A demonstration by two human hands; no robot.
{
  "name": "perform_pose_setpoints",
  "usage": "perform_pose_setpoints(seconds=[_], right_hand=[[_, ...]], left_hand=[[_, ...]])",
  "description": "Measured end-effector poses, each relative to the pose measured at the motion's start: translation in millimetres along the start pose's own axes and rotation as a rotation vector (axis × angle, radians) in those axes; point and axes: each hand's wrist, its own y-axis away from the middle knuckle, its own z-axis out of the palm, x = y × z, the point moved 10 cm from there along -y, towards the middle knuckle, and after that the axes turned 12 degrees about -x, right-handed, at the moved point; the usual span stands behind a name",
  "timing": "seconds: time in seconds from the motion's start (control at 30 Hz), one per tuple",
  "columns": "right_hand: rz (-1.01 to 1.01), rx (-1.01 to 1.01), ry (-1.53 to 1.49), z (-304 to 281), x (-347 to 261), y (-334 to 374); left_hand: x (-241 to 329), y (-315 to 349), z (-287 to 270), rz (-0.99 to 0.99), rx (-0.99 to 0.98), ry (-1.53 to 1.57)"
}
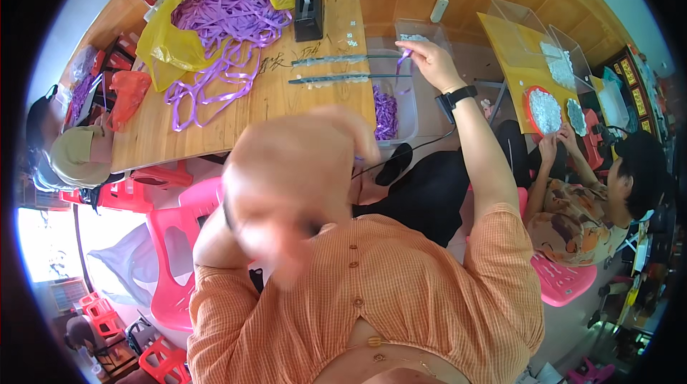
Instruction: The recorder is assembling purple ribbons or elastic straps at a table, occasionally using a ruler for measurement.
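Note:
My right hand [433,65] is raised past the right edge of the wooden table, its fingers pinched on a short purple ribbon [404,57]. Two dark green rods [386,77] stick out over that edge near it, with whitish strips along them on the tabletop. Below them stands a clear plastic bin [408,115] with a heap of purple ribbon pieces [386,113] in it. My left hand [290,176] is close to the camera and smeared by motion, so its fingers cannot be made out. It covers the table's front right corner.
On the wooden table [154,130] lie a yellow bag [161,47] full of long purple ribbon [229,8] and a black tape dispenser [309,15]. Pink chairs [172,241] stand at left. At right, a person [576,205] works at a yellow table with white pieces [545,112].

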Motion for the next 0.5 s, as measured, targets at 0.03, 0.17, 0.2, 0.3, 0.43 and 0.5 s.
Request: perform_pose_setpoints(seconds=[0.03, 0.17, 0.2, 0.3, 0.43, 0.5], right_hand=[[0.03, -0.029, -0.072, 9, 17, 1], [0.139, -0.084, -0.302, 51, 66, 9], [0.182, -0.073, -0.373, 61, 80, 12], [0.226, -0.096, -0.661, 92, 69, 3], [0.224, -0.089, -0.763, 107, 47, 1], [0.346, -0.097, -0.747, 118, 49, 8]], left_hand=[[-28, 9, -6, -0.2, 0.042, -0.074], [-141, 64, -27, -0.892, 0.057, -0.336], [-156, 67, -29, -0.887, 0.054, -0.337], [-208, 95, -36, -0.969, -0.112, -0.517], [-258, 103, -33, -0.955, -0.292, -0.692], [-276, 98, -30, -0.998, -0.35, -0.751]])
